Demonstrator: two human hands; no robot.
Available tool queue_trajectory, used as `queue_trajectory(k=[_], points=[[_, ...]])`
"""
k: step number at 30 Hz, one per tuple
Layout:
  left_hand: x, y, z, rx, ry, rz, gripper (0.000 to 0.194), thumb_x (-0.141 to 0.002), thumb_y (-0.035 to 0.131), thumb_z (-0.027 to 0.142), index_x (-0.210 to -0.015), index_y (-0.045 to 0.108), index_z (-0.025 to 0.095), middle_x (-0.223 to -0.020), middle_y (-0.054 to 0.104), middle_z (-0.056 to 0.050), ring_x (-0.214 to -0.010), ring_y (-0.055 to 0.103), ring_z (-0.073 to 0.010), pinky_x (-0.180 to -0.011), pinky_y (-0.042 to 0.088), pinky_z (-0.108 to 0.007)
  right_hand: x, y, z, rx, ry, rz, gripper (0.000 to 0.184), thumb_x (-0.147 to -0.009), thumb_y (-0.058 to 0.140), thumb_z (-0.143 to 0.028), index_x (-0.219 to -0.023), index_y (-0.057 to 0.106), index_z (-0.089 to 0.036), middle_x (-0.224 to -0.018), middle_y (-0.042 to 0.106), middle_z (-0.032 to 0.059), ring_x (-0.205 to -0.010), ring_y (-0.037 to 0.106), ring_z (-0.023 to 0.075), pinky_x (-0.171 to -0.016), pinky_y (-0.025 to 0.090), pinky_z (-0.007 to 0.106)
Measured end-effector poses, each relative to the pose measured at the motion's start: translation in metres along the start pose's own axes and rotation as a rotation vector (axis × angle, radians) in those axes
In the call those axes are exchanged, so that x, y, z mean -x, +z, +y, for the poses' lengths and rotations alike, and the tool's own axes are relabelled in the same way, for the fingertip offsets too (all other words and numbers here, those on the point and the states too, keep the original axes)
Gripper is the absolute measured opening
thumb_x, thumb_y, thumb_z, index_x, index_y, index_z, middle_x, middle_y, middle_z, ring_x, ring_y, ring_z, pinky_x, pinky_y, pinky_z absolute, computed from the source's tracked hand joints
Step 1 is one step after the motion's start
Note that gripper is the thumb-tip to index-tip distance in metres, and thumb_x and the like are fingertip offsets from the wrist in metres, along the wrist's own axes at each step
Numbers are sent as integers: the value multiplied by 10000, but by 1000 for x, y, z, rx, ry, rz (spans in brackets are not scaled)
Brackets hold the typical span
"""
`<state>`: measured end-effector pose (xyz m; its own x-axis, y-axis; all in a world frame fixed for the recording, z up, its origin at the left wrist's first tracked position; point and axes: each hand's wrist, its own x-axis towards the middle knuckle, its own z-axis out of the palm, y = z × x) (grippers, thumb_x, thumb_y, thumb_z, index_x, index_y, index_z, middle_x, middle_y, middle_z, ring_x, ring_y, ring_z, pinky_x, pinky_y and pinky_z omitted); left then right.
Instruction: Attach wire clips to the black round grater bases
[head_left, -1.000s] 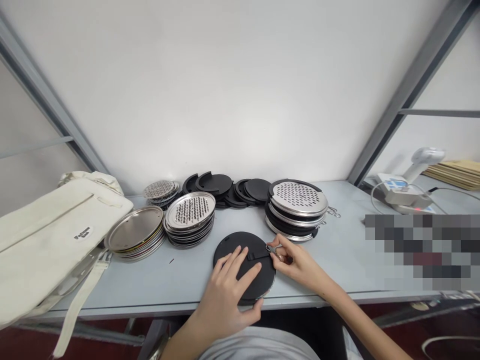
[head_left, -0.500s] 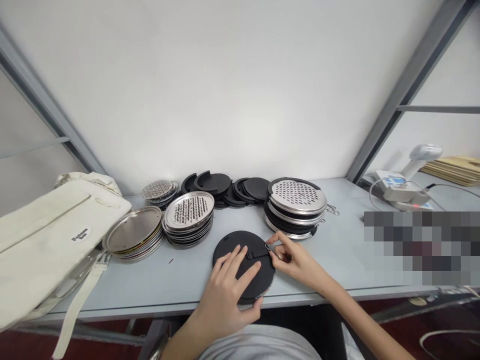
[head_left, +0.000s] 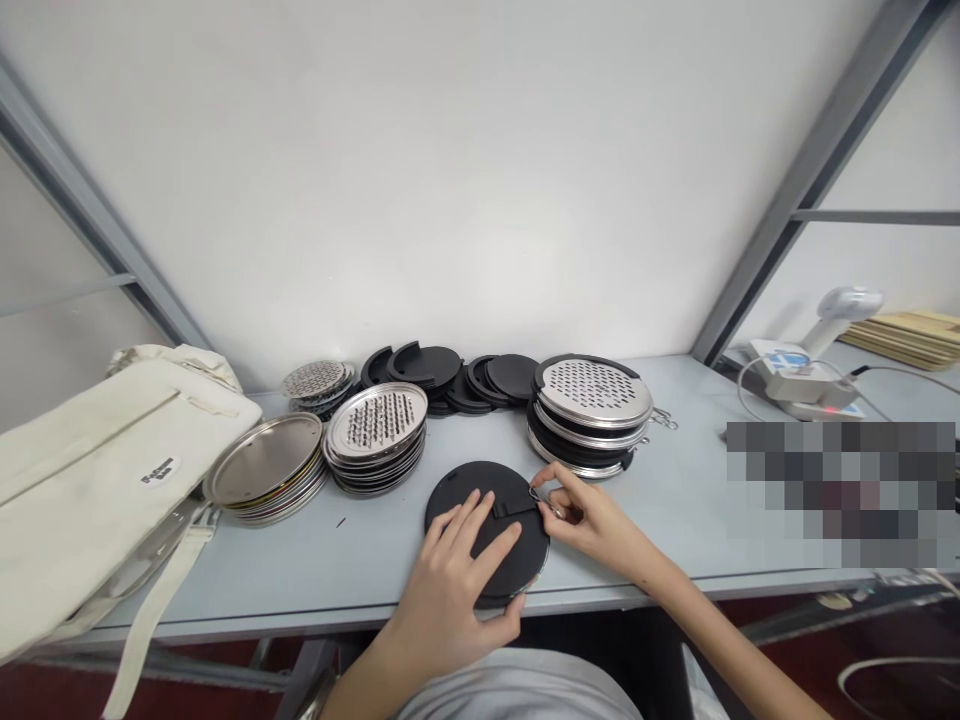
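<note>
The black disc [head_left: 517, 562] lies at the front of the counter [head_left: 697, 490], its near rim close to the front edge. The left hand [head_left: 454, 590] rests on it with fingers spread wide, the thumb at the near rim. The right hand [head_left: 576, 515] is narrow, thumb and forefinger pinching a small wire loop [head_left: 535, 493] at the disc's right edge.

Behind the disc, just past the right hand, stands the right grater stack [head_left: 596, 390]; only a thin strip of counter lies between. Leftward, a broader stretch runs to the middle grater stack [head_left: 379, 420] and the flat metal plates [head_left: 266, 460]. Rightward, a wide bare span reaches toward the scanner [head_left: 847, 305]. The white bag [head_left: 161, 420] takes up the left end, its strap [head_left: 154, 615] dropping past the front edge.

Counted: one disc under the left hand, one pinched loop, one bag, one scanner. Three grater stacks stand in sight, including the small rear stack [head_left: 315, 380]; the right one shows at least three metal rims. There is one pile of flat plates. The black pieces [head_left: 514, 378] along the wall overlap too much to count.
</note>
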<state>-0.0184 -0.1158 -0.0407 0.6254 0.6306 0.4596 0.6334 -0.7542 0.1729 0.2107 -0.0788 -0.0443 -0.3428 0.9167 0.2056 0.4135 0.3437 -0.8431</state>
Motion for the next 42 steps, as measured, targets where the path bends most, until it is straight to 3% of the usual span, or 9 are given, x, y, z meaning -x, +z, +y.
queue_trajectory(k=[42], points=[[2, 2, -1, 18, -13, -4, 551, -793, 598, 286, -1335, 522, 221, -1472, 388, -133, -1371, 336, -317, -1042, 368, -498, 0, -1, 5, 3, -11, -5, 112, -883, 504, -229, -967, 435, -202, -571, 263, -110, -540, 242, 93, -518, 230, 222]])
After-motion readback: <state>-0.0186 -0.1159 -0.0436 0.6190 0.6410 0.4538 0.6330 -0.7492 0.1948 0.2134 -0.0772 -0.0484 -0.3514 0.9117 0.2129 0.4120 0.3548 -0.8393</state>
